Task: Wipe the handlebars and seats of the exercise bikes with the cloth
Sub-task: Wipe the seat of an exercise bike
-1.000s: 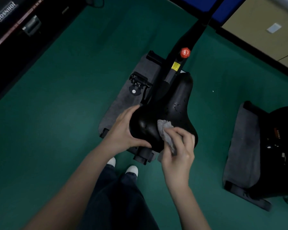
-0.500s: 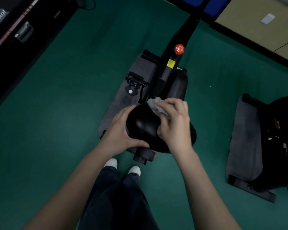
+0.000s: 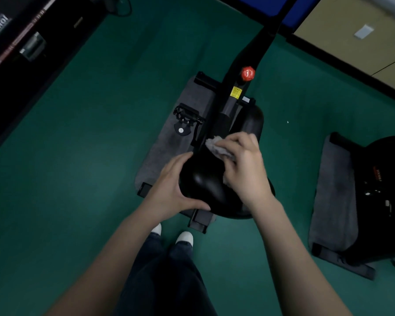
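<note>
A black bike seat (image 3: 203, 181) sits in the middle of the head view, seen from above. My left hand (image 3: 172, 190) grips its rear left edge, thumb along the back rim. My right hand (image 3: 243, 166) lies over the seat's front part and holds a crumpled grey-white cloth (image 3: 214, 144) down on the nose of the seat, fingers curled round it. The bike's black frame post (image 3: 244, 71) with a red knob (image 3: 248, 73) runs away toward the top. The handlebars are out of view.
The bike stands on a grey mat (image 3: 169, 147) on green floor, with a pedal (image 3: 188, 117) at the left. A second bike (image 3: 383, 197) on its own mat is at the right. A dark machine (image 3: 21, 42) fills the upper left. My feet (image 3: 185, 238) are just behind the seat.
My right hand has slid the cloth from the seat's rear forward to its nose. My left hand has kept its grip on the rear left edge.
</note>
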Available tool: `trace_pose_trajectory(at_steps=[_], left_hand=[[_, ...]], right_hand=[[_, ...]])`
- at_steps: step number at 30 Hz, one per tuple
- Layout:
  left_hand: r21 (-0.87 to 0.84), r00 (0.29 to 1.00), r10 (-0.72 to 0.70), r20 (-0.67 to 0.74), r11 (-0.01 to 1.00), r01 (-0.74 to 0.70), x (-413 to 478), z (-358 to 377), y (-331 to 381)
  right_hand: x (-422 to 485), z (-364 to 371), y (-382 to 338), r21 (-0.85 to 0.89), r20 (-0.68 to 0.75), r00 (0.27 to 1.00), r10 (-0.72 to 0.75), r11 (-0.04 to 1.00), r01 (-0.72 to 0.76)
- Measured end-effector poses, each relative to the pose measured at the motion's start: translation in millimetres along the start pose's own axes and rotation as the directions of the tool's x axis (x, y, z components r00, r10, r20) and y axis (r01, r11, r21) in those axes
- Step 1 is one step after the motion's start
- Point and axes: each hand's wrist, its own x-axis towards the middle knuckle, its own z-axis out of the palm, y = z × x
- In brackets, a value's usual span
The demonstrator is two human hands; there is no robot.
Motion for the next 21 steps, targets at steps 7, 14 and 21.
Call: trace_pose_trajectory(at_steps=[7, 14, 21], left_hand=[[0.011, 1.0, 0.023, 0.019, 1.0, -0.023, 4.5, -5.2, 0.7], [0.075, 0.994, 0.077, 0.078, 0.994, -0.082, 14.4, -2.4, 12.6], [0.067, 0.992, 0.094, 0.084, 0.993, -0.099, 14.9, -2.4, 8.9]], right_hand=[[-0.5, 10.8, -4.7, 0.077, -0.034, 0.998, -0.048, 0.996, 0.051], [-28.5, 3.0, 23.3, 0.179, -0.279, 0.939, 0.201, 0.971, -0.155], [-0.4, -1.3, 37.7, 0.33, -0.344, 0.888, 0.306, 0.925, -0.19]])
